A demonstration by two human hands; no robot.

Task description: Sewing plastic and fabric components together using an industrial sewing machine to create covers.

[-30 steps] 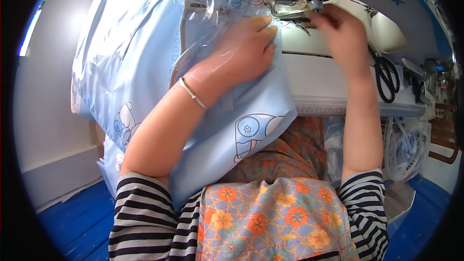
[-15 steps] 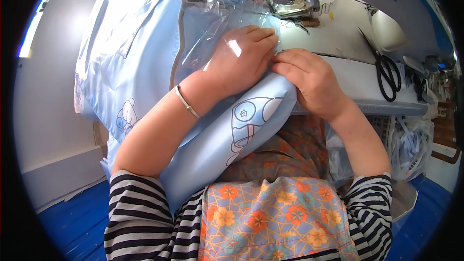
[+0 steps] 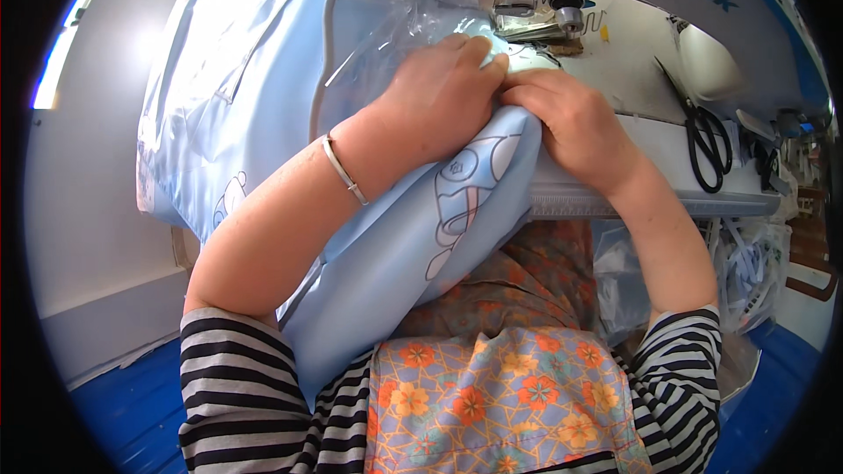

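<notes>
Light blue fabric (image 3: 351, 316) with a cartoon print hangs in a fold from my hands across my lap. More of it spreads to the left, joined by a clear plastic sheet (image 3: 378, 53) and a grey trim strip. My left hand (image 3: 443, 96), with a bangle at the wrist, has its fingers curled down on the fabric's edge beside the sewing machine's needle area. Right beside it, my right hand (image 3: 571, 118) pinches the same edge between thumb and fingers. The two hands nearly touch, and the exact edge under the fingertips is hidden.
The sewing machine (image 3: 632, 0) arches over the far right. Black-handled scissors (image 3: 705, 145) lie on the white machine table, whose front edge carries a ruler strip (image 3: 615, 204). Below hang clear plastic bags (image 3: 746, 272) with scraps. A floral apron (image 3: 492, 386) covers my lap.
My left fingers have gone from lying flatter to more bent. Both hands have shifted slightly, and the printed fold between them now hangs steeper and more creased.
</notes>
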